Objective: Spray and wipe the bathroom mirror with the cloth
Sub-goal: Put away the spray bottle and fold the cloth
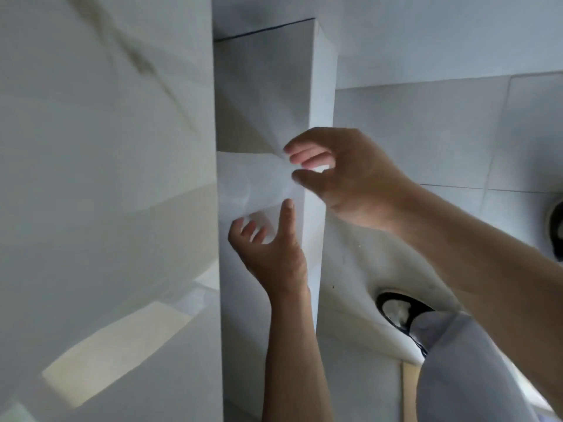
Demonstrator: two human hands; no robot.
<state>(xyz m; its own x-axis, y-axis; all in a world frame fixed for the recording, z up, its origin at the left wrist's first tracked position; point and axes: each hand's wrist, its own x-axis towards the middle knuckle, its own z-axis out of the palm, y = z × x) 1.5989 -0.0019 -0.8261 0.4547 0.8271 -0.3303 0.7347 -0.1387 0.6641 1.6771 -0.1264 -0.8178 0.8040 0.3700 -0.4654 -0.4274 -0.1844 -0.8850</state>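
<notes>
A thin white cloth (pixel 253 181) is stretched in front of a white column (pixel 274 86). My right hand (pixel 344 175) pinches the cloth's right corner between thumb and fingertips. Just below, my left hand (pixel 271 248) reaches up with its fingers spread and curled on the cloth's lower edge. A large glossy reflective surface (pixel 106 178), which may be the mirror, fills the left side, and its edge meets the column. No spray bottle is in view.
White tiled surfaces (pixel 426 132) lie to the right of the column. Two round fixtures with dark rims show there, one (pixel 396 312) low and one (pixel 557 226) at the right edge. A grey sleeve (pixel 457 370) covers my right upper arm.
</notes>
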